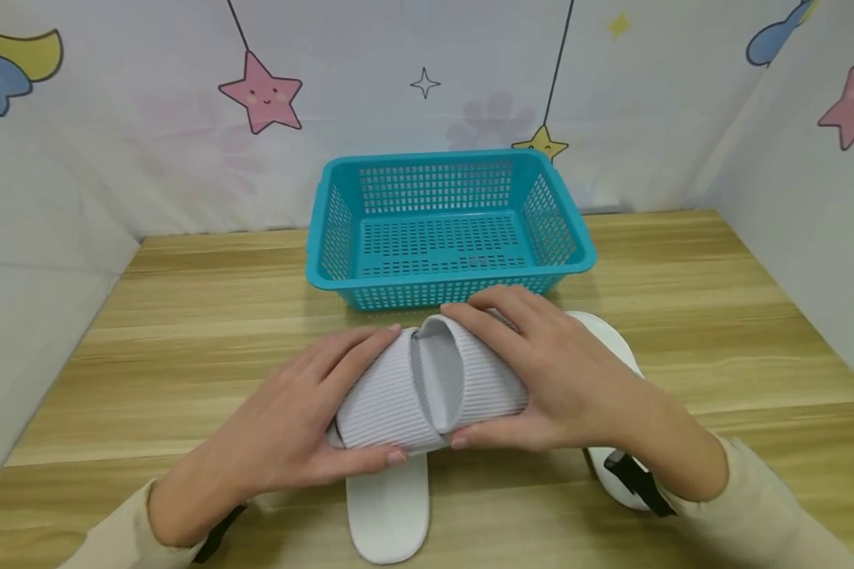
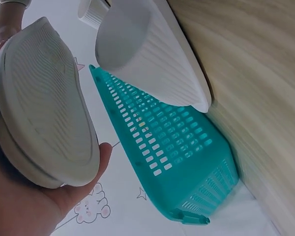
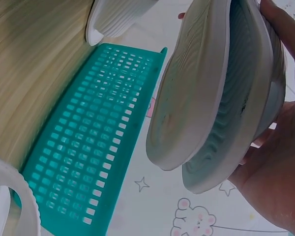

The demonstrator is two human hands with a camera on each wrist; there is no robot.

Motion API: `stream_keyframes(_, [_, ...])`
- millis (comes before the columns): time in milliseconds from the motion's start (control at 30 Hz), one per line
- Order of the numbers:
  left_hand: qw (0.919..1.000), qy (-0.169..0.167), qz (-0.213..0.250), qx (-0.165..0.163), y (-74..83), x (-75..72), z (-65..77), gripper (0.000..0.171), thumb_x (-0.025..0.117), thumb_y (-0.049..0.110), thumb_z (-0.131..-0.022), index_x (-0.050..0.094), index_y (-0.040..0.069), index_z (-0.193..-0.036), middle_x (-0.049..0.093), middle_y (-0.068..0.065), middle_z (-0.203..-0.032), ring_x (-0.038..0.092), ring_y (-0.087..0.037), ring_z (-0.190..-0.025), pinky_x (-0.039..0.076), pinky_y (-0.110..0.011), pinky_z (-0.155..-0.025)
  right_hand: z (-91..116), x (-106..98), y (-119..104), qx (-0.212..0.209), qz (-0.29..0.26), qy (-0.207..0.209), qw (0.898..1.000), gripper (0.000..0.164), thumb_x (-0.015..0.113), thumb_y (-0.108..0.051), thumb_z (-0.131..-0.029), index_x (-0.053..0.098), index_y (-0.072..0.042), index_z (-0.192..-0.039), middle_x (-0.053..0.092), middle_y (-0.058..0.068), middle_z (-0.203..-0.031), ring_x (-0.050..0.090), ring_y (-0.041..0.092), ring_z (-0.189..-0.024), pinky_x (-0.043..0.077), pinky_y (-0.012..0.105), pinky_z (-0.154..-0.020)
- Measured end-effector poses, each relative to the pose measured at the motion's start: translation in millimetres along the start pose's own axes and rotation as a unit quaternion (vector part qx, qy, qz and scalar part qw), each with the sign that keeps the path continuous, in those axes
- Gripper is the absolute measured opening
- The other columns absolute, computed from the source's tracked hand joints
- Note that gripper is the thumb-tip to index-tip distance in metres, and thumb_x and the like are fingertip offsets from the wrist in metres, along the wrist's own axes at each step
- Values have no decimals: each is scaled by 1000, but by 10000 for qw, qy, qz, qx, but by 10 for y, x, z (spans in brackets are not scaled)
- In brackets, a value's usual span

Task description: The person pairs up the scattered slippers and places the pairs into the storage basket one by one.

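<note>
The left hand (image 1: 302, 423) and right hand (image 1: 555, 367) grip the grey slippers (image 1: 391, 395) above the table (image 1: 149, 356), before the basket (image 1: 448, 283); each is partly spread, thumb near, fingers across the far side. The head view shows the pair's ribbed straps (image 1: 489, 379); the right wrist view adds two soles (image 3: 196, 98) close together. White slippers (image 1: 387, 518) lie on the table, their straps hidden from the head view, though the left wrist view shows one's ribbed upper (image 2: 160, 69).

The head view is bright, with soft shadow beneath the teal basket (image 1: 398, 280); both wrist views look dimmer.
</note>
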State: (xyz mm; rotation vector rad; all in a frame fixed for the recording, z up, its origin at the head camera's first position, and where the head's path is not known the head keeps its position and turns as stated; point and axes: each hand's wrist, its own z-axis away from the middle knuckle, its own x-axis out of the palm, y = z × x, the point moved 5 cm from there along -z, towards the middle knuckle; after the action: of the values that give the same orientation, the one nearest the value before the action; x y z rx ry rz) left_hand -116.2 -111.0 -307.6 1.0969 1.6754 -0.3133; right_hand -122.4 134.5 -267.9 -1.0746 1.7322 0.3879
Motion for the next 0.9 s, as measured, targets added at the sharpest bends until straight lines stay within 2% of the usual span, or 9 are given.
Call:
stream_keyframes(167, [9987,-405,90,-310,-60,-16,39,104,70,72,-92,22,26,-172,43,-2,-166,56,-26,-138,53,-54,-103,23,-15,17,-9,-20,55,10000,100,84,-72,-78,54,-13,-153,58,6,-137,57,22,-121,56,41,-91])
stream_keyframes(300, [9980,-492,80,-379,-129,-42,65,95,62,69,-99,21,26,-172,41,-4,-168,52,-30,-144,49,-57,-110,42,-16,34,7,-60,76,10000,100,83,-73,-79,54,-12,-153,58,8,-138,58,24,-123,56,42,-92])
stream_keyframes(500, [9988,-292,18,-383,-252,-122,103,77,40,64,-110,25,19,-171,43,-10,-167,49,-35,-148,44,-63,-114,44,-23,61,37,-84,93,9999,101,83,-73,-79,54,-12,-153,57,7,-139,58,24,-123,57,43,-92])
stream_keyframes(700, [9976,-51,143,-671,-389,-195,126,68,37,52,-115,22,18,-172,38,-11,-170,42,-39,-153,36,-68,-118,37,-80,99,9,-90,282,9996,99,83,-71,-80,54,-13,-154,58,9,-139,60,27,-119,58,46,-85])
stream_keyframes(900, [9958,284,-74,-872,-493,-251,157,63,37,45,-117,27,14,-171,40,-14,-168,38,-39,-154,32,-63,-122,11,-122,159,3,-152,364,9992,100,83,-72,-80,54,-12,-154,58,10,-141,58,27,-122,59,45,-86])
